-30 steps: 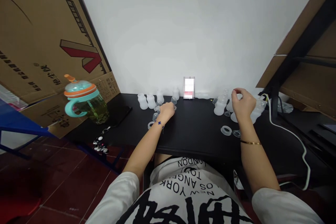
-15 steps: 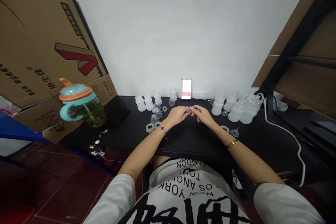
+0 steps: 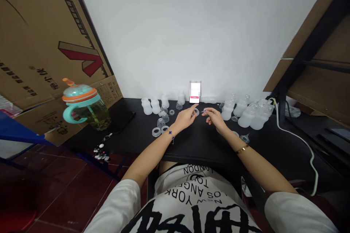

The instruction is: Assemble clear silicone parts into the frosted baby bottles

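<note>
Over the middle of the black table, my left hand [image 3: 186, 117] is closed on a clear screw ring [image 3: 196, 112], its index finger stretched toward the phone. A small gap to the right, my right hand [image 3: 214, 118] pinches a small clear bottle nipple [image 3: 204, 110] whose tip points left. Beside my left wrist lie another screw ring [image 3: 156, 131] and several clear caps [image 3: 161, 122]. A loose nipple [image 3: 244, 138] rests near my right forearm, by a ring partly hidden behind it. White baby bottles [image 3: 147, 106] stand at the back left, and capped bottles [image 3: 257, 118] at the right.
A lit phone [image 3: 194, 92] leans on the white wall. At the left stand a large teal and orange mug [image 3: 86, 105] and cardboard boxes [image 3: 49, 43]. A dark phone [image 3: 125, 122] lies near the mug. A white cable [image 3: 300, 140] runs down the right side.
My hands have moved apart. The nipple is now out in my right fingers, while the ring stays in my left hand. The phone screen shows a different picture.
</note>
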Tool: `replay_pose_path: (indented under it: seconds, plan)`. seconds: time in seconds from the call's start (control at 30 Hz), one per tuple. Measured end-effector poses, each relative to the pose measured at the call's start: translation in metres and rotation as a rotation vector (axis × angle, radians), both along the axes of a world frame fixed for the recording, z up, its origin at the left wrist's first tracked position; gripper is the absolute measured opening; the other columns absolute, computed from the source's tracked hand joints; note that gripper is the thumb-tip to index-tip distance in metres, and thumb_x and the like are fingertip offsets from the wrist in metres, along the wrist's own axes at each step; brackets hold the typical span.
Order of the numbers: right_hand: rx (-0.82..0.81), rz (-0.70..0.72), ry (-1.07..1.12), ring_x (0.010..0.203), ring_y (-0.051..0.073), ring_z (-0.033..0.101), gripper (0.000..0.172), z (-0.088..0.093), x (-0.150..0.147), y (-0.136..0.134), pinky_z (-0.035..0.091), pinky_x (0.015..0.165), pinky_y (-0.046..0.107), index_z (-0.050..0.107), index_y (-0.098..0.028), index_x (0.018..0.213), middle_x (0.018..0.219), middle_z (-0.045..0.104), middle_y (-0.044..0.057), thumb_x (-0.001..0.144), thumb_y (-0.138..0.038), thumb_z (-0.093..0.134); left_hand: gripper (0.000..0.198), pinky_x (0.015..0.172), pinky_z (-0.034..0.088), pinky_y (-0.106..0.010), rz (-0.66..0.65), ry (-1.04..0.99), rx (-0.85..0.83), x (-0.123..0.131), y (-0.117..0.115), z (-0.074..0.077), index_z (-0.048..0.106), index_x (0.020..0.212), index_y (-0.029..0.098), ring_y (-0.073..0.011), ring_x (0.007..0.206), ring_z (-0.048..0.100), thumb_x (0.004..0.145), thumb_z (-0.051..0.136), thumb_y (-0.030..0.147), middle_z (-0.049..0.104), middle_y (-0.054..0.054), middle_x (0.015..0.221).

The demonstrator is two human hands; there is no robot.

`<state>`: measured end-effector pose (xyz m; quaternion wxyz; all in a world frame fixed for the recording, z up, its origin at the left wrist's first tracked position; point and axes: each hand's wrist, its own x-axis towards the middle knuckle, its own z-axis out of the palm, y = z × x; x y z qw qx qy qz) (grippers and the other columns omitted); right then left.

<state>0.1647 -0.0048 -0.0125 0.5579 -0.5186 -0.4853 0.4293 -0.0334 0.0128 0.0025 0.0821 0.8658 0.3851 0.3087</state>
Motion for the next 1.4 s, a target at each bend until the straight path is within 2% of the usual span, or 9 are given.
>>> replay_pose_path:
  seconds: [0.1, 0.23, 0.47, 0.67, 0.77, 0.87, 0.97, 1.2, 1.4]
  plan:
    - [-0.021, -0.026, 0.113, 0.045, 0.008, 0.057, 0.021, 0.001, 0.001, -0.002, 0.041, 0.036, 0.017, 0.061, -0.021, 0.099, 0.092, 0.076, 0.004, 0.079, -0.022, 0.068, 0.059, 0.083, 0.052, -0.027, 0.046, -0.091, -0.018, 0.000, 0.004, -0.001, 0.046, 0.147, 0.022, -0.0178, 0.091, 0.070, 0.091, 0.059, 0.010, 0.074, -0.001, 0.103]
    - [-0.028, -0.027, 0.227, 0.049, 0.007, 0.059, 0.021, 0.001, 0.001, -0.004, 0.044, 0.039, 0.017, 0.055, -0.022, 0.091, 0.101, 0.076, 0.004, 0.077, -0.026, 0.070, 0.055, 0.090, 0.052, -0.030, 0.092, -0.185, 0.002, -0.002, 0.006, -0.001, 0.050, 0.144, 0.022, -0.0187, 0.097, 0.070, 0.091, 0.062, 0.010, 0.075, -0.001, 0.103]
    - [-0.059, -0.023, 0.252, 0.050, 0.006, 0.057, 0.020, 0.001, 0.000, -0.004, 0.044, 0.040, 0.015, 0.065, -0.023, 0.093, 0.094, 0.071, 0.000, 0.076, -0.029, 0.074, 0.044, 0.095, 0.053, -0.033, 0.053, -0.315, -0.005, -0.002, 0.012, -0.004, 0.062, 0.132, 0.020, -0.0183, 0.099, 0.068, 0.089, 0.069, 0.017, 0.072, -0.003, 0.102]
    - [-0.067, 0.005, 0.265, 0.049, 0.007, 0.057, 0.022, -0.001, 0.002, -0.002, 0.047, 0.042, 0.018, 0.068, -0.024, 0.098, 0.087, 0.072, 0.000, 0.078, -0.026, 0.074, 0.040, 0.091, 0.056, -0.032, 0.094, -0.331, 0.025, 0.000, 0.007, -0.002, 0.068, 0.125, 0.021, -0.0168, 0.094, 0.067, 0.086, 0.073, 0.026, 0.060, -0.009, 0.129]
    - [-0.065, 0.033, 0.349, 0.055, 0.008, 0.062, 0.019, -0.003, 0.002, -0.001, 0.054, 0.051, 0.019, 0.068, -0.023, 0.096, 0.088, 0.073, 0.001, 0.078, -0.019, 0.073, 0.040, 0.093, 0.056, -0.034, 0.085, -0.332, 0.015, -0.001, 0.005, -0.001, 0.064, 0.128, 0.022, -0.0188, 0.099, 0.069, 0.088, 0.071, 0.027, 0.059, -0.010, 0.138]
    - [-0.066, 0.044, 0.471, 0.071, 0.012, 0.069, 0.023, -0.005, 0.003, 0.002, 0.061, 0.068, 0.022, 0.068, -0.022, 0.095, 0.089, 0.074, 0.003, 0.076, -0.010, 0.071, 0.042, 0.097, 0.055, -0.036, 0.055, -0.333, -0.009, 0.000, 0.006, -0.002, 0.061, 0.130, 0.020, -0.0213, 0.106, 0.068, 0.089, 0.069, 0.023, 0.067, -0.009, 0.129]
    - [-0.088, 0.056, 0.572, 0.087, 0.017, 0.072, 0.028, -0.004, 0.004, 0.004, 0.063, 0.081, 0.029, 0.066, -0.022, 0.098, 0.093, 0.074, 0.006, 0.075, -0.007, 0.066, 0.042, 0.099, 0.054, -0.036, 0.026, -0.318, 0.000, 0.001, 0.007, -0.004, 0.061, 0.128, 0.019, -0.0216, 0.111, 0.066, 0.087, 0.069, 0.017, 0.068, -0.009, 0.129]
    - [-0.141, 0.071, 0.654, 0.080, 0.017, 0.070, 0.008, 0.000, 0.004, 0.004, 0.062, 0.067, 0.027, 0.067, -0.022, 0.093, 0.096, 0.075, 0.008, 0.087, -0.021, 0.061, 0.039, 0.095, 0.054, -0.035, 0.023, -0.305, 0.021, 0.001, 0.005, -0.004, 0.064, 0.125, 0.020, -0.0215, 0.112, 0.064, 0.086, 0.068, 0.016, 0.065, -0.009, 0.128]
    - [-0.149, 0.091, 0.578, 0.079, 0.017, 0.071, 0.007, -0.001, 0.002, 0.002, 0.062, 0.065, 0.027, 0.064, -0.022, 0.090, 0.111, 0.075, 0.010, 0.091, -0.020, 0.058, 0.040, 0.088, 0.056, -0.033, 0.060, -0.286, -0.004, 0.002, 0.005, -0.003, 0.064, 0.127, 0.020, -0.0193, 0.098, 0.066, 0.087, 0.069, 0.023, 0.063, -0.010, 0.127]
